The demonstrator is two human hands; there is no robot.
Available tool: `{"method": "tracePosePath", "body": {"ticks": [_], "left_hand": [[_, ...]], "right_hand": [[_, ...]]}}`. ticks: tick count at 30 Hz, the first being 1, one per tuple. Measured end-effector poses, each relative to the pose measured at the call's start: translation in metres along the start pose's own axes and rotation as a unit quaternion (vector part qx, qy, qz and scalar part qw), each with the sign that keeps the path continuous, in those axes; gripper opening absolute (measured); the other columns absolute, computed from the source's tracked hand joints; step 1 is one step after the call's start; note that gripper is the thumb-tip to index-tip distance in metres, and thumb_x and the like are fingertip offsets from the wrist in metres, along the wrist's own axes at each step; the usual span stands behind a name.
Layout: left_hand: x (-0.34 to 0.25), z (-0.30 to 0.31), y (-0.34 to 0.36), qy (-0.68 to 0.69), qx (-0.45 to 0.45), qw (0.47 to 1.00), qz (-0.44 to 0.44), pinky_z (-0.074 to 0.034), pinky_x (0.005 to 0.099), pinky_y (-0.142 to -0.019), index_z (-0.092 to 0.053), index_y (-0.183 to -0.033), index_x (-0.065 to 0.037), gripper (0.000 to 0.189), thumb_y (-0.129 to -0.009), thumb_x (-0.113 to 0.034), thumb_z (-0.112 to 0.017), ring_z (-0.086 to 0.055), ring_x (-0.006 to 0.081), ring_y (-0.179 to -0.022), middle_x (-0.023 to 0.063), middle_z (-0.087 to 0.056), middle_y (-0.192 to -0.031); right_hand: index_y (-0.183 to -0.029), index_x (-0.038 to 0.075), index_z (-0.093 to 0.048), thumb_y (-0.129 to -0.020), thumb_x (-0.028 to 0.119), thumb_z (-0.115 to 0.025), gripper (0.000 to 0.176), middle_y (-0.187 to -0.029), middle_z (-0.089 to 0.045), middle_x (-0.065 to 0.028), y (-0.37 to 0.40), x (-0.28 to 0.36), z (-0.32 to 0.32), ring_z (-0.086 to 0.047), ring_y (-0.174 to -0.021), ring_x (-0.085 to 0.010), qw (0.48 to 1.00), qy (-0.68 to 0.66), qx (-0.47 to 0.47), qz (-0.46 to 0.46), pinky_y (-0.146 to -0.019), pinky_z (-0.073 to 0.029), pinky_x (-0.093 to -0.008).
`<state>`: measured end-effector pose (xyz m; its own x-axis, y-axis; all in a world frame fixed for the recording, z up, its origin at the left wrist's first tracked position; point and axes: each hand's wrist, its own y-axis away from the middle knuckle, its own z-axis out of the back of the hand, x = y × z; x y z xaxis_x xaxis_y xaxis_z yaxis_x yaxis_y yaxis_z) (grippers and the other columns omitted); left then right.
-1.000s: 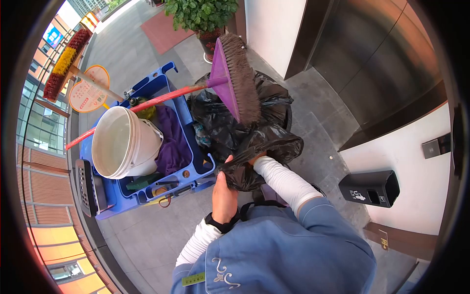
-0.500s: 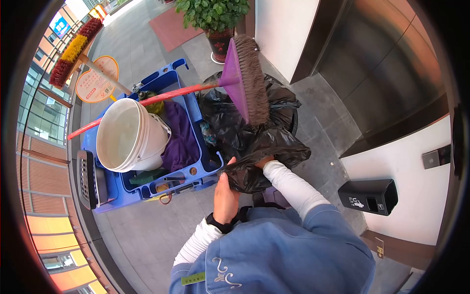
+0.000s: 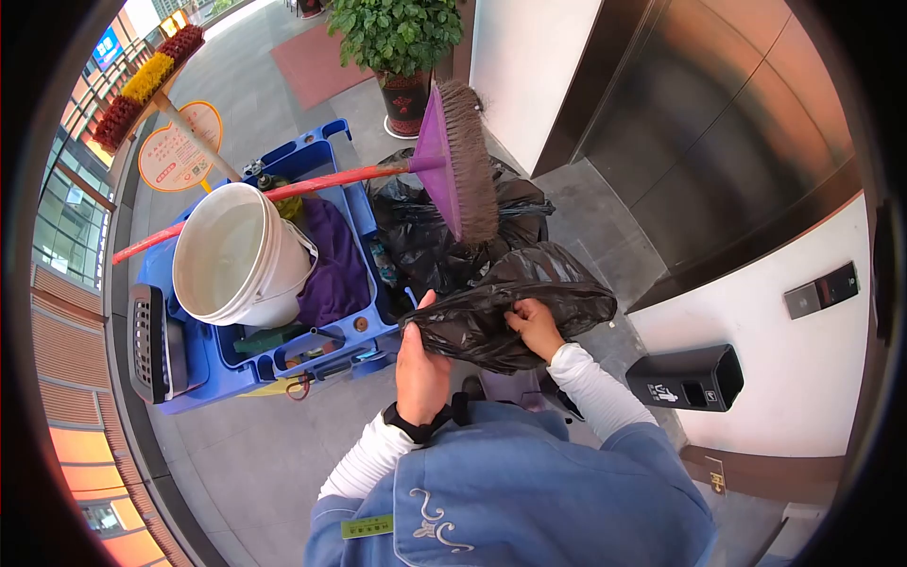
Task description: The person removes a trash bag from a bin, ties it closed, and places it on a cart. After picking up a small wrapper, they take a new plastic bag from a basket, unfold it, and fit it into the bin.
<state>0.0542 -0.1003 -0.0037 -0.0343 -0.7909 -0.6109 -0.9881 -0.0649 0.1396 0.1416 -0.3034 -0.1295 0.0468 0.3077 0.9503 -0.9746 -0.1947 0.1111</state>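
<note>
A black plastic bag point(image 3: 487, 326) spreads between my two hands in front of my chest. My left hand point(image 3: 421, 378) holds the bag's left end, thumb uppermost. At the bag's near side, my right hand point(image 3: 536, 331) pinches the plastic with bent fingers. Just beyond, another black bag point(image 3: 425, 231) lines a bin beside the blue cart point(image 3: 227, 373). A broom with a purple head point(image 3: 444, 161) and a red handle lies across the cart and over that bag.
On the cart are a white bucket point(image 3: 227, 255), a purple cloth point(image 3: 335, 260) and an upright red-and-yellow brush point(image 3: 146, 85). A potted plant point(image 3: 406, 94) stands ahead. A black wall bin point(image 3: 685, 378) hangs on the right, below a dark panel point(image 3: 820, 290).
My right hand has come out from under the black plastic and moved slightly right and down. The held bag is spread wider. The view has shifted slightly.
</note>
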Motion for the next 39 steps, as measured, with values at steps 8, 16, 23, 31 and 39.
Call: {"method": "tracePosePath", "body": {"ticks": [8,16,23,31,39], "left_hand": [[0.039,0.030,-0.019,-0.227,0.021,0.972,0.064,-0.038,0.0290,-0.096,-0.023,-0.141,-0.006,0.054,-0.094,-0.013,-0.046,-0.047,0.0201,-0.115,0.0161,-0.046,-0.129],[0.064,0.055,-0.037,-0.327,0.001,0.942,0.074,-0.046,0.0203,-0.071,-0.060,-0.105,0.002,0.020,-0.087,-0.002,-0.055,-0.057,0.0069,-0.076,0.0016,-0.064,-0.088],[0.069,0.066,-0.036,-0.151,-0.080,0.982,0.076,-0.050,0.0269,-0.072,-0.058,-0.104,0.000,0.033,-0.079,0.010,-0.039,-0.062,0.0142,-0.079,0.0057,-0.065,-0.092],[0.075,0.111,-0.042,-0.103,-0.174,0.978,0.054,-0.047,0.0259,-0.061,-0.057,-0.104,-0.003,0.032,-0.083,0.005,-0.034,-0.061,0.0153,-0.073,0.0066,-0.065,-0.093],[0.084,0.116,-0.050,-0.064,-0.265,0.962,-0.020,-0.043,0.0249,-0.053,-0.056,-0.105,-0.006,0.020,-0.091,-0.006,-0.042,-0.057,0.0109,-0.066,0.0028,-0.064,-0.091]], "right_hand": [[-0.099,-0.002,-0.060,-0.078,0.010,-0.062,0.025,-0.093,-0.065,-0.0151,0.018,0.042,0.004,-0.062,-0.091,-0.0261,0.981,0.099,0.033,0.166,-0.079,-0.046,-0.0335],[-0.100,0.000,-0.058,-0.076,0.015,-0.064,0.029,-0.098,-0.060,-0.0231,0.032,0.079,-0.007,-0.057,-0.092,-0.0395,0.971,0.150,0.140,0.126,-0.078,-0.046,-0.0402],[-0.091,0.001,-0.060,-0.073,0.011,-0.065,0.022,-0.074,-0.058,-0.0100,0.037,0.076,-0.012,-0.056,-0.065,-0.0175,0.981,0.159,0.059,0.100,-0.062,-0.045,-0.0283],[-0.097,0.002,-0.053,-0.082,0.000,-0.055,0.016,-0.075,-0.054,0.0021,0.034,0.072,0.018,-0.050,-0.062,-0.0026,0.987,-0.153,-0.018,0.036,-0.054,-0.040,-0.0191],[-0.101,0.002,-0.050,-0.086,-0.003,-0.052,0.016,-0.090,-0.058,-0.0060,0.027,0.093,0.034,-0.060,-0.076,-0.0124,0.958,-0.235,-0.103,0.125,-0.064,-0.048,-0.0232]]}}
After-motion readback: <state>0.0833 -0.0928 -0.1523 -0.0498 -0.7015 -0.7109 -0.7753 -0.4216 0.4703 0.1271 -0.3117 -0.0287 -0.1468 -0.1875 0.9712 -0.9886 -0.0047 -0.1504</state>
